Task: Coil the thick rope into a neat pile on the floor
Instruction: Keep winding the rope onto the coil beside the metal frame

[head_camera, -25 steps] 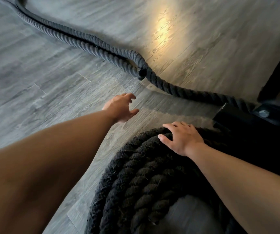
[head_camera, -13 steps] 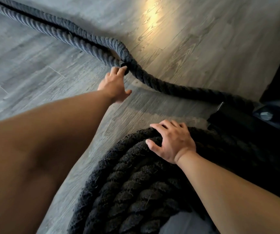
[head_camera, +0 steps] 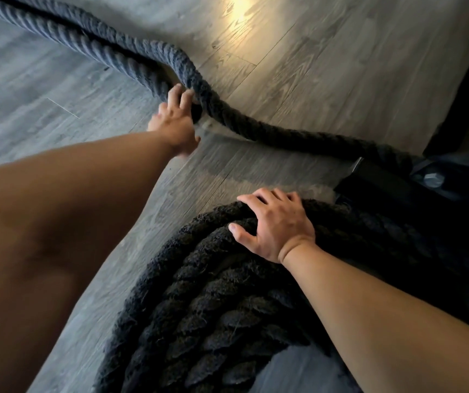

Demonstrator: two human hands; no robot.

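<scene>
A thick dark rope (head_camera: 256, 129) runs across the grey floor from the top left to a black base at the right. A second strand (head_camera: 91, 46) lies alongside it and ends in a black capped tip (head_camera: 197, 112). My left hand (head_camera: 175, 120) is stretched out to that tip, with its fingertips touching the rope there and its thumb spread apart. A coil of the rope (head_camera: 213, 302) lies in several loops at bottom centre. My right hand (head_camera: 276, 225) rests palm down on the coil's far side, fingers draped over the outer loop.
A black metal equipment base (head_camera: 383, 182) with a bolt (head_camera: 434, 180) stands at the right, touching the coil's far edge. The grey plank floor (head_camera: 57, 109) spreads to the left, with a bright reflection (head_camera: 239, 9) at the top.
My left hand has reached forward from the bare floor to the capped rope end and now touches it. The view has moved closer. My right hand has stayed on the coil.
</scene>
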